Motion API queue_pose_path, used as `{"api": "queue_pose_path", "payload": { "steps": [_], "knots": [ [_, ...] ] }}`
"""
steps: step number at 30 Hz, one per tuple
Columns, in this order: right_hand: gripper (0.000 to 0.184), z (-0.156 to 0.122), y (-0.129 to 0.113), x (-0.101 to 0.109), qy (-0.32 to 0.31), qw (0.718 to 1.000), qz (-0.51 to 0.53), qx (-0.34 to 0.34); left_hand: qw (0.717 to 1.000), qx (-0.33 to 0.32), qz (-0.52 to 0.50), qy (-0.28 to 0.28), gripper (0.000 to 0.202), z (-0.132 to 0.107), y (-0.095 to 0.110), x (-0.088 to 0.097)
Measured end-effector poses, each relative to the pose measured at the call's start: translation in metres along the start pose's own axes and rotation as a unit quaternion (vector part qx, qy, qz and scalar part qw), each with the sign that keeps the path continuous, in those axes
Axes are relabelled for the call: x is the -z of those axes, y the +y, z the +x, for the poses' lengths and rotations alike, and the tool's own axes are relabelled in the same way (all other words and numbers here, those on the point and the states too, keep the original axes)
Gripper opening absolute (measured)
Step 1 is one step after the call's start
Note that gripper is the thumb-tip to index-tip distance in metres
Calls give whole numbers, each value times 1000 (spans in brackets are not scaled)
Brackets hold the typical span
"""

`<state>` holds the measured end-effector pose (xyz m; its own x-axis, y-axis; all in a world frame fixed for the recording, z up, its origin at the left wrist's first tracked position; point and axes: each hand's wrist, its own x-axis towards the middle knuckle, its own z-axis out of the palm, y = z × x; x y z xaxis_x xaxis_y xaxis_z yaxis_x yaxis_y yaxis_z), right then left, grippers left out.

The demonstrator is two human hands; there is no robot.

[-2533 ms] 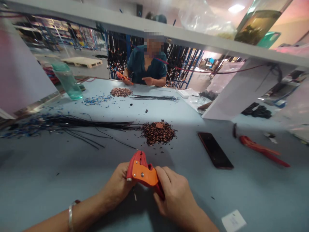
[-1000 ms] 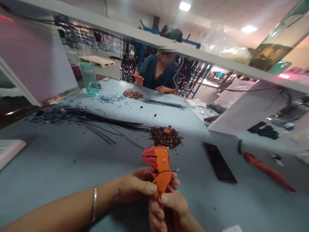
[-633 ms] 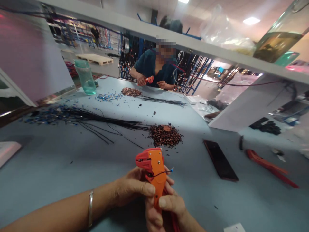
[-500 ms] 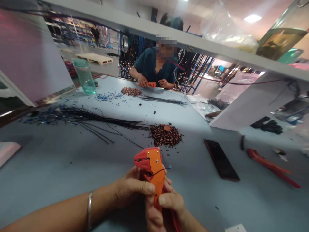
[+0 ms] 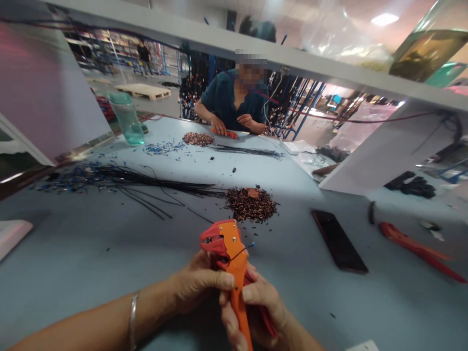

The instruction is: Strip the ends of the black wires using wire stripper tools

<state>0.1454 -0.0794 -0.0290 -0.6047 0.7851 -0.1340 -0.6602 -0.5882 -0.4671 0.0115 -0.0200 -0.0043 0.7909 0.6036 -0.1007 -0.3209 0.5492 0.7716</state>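
Note:
An orange and red wire stripper (image 5: 236,268) stands upright between my hands, its red jaws pointing up and left. My right hand (image 5: 268,302) wraps round its handles, thumb across the orange side. From the left, my left hand (image 5: 203,282) grips the body, with the thumb lying on the orange face and the other fingers mostly hidden behind. A short black wire (image 5: 239,254) with a blue tip crosses the tool just below the jaws. Just beyond the tool lies a heap of small black and copper-coloured offcuts (image 5: 252,207).
Long black wires (image 5: 164,183) with blue ends lie to the left. A phone (image 5: 340,241) and a red-handled tool (image 5: 413,246) are on the right. Across the table, a co-worker holds an orange tool (image 5: 228,133). A green bottle (image 5: 127,119) stands far left, and a shelf (image 5: 183,34) spans overhead.
The wire stripper and my hands have shifted slightly left, the grip looking the same. The co-worker's orange tool has dropped nearer the table, and their other hand has lifted slightly.

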Motion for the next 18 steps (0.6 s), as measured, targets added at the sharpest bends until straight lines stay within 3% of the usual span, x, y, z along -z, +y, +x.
{"api": "queue_pose_path", "payload": {
  "steps": [5,9,15,18],
  "knots": [
    [35,1,5,7,-22,1000,-2,8,999,-18,-36,-27,42,-2,-1,2],
    [33,3,6,13,3,998,-30,52,998,-19,-51,-41,49,-3,-5,6],
    [40,2,-11,4,-49,994,-101,-13,996,-11,-87,-32,48,-3,-8,9],
    [42,1,-16,-3,-60,992,-113,-9,995,-9,-95,-35,47,-2,-6,6]
  ]
}}
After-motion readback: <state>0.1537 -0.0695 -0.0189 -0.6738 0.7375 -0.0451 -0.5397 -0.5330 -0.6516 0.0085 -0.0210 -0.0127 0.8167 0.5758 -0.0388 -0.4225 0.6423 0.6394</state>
